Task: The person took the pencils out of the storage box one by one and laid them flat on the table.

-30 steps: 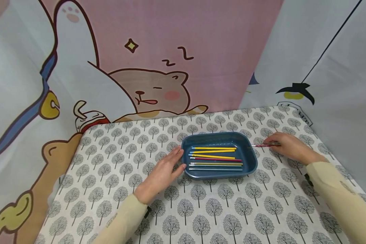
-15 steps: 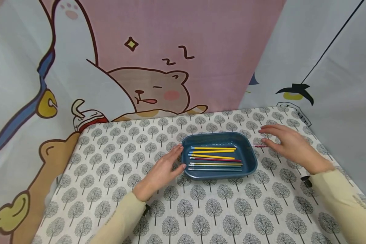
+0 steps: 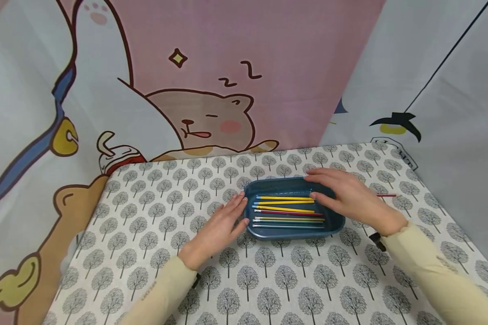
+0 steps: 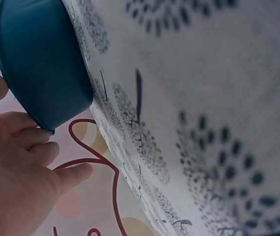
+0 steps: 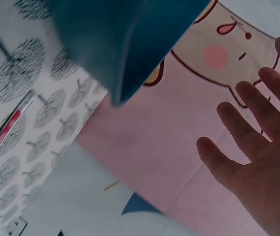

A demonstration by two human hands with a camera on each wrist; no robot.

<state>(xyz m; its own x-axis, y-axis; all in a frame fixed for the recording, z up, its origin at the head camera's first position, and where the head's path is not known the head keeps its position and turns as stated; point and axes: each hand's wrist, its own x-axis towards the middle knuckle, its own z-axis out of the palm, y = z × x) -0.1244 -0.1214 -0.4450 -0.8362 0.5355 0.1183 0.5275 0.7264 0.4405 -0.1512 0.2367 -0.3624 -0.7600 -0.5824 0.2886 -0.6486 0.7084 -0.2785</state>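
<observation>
- Dark blue rectangular tray with rounded corners, smooth, looks plastic point(image 3: 276, 186): sits upright on the white surface with a grey tree print point(image 3: 297, 289), between the two hands.
- Inside it: three slim yellow pencils with light-blue ends point(image 3: 283, 202) along the far side, a slim red pencil with a silver end point(image 3: 288, 212) next, then thin gold-and-green ones point(image 3: 288, 219) and a teal one point(image 3: 288, 227) toward the near wall. Roughly parallel, silver and blue ends all to the left. Exact count of the thin ones: too fine to call.
- Outside it: a second red pencil with a silver tip point(image 5: 4, 130), lying on the surface beyond the tray's right end, apart from it. In the head view the right arm hides part of it.
- Left hand point(image 3: 217, 228): at the tray's left end, fingers fairly straight, fingertips against the rim. Not gripping.
- Right hand point(image 3: 349, 194): over the tray's right end, fingers spread, nothing held. Can't confirm rim contact.
- Progress, my read: the pencils inside look settled in a tidy row, so most of the sorting seems done. The lone red pencil is the odd one out; can't tell whether it counts as unfinished.
</observation>
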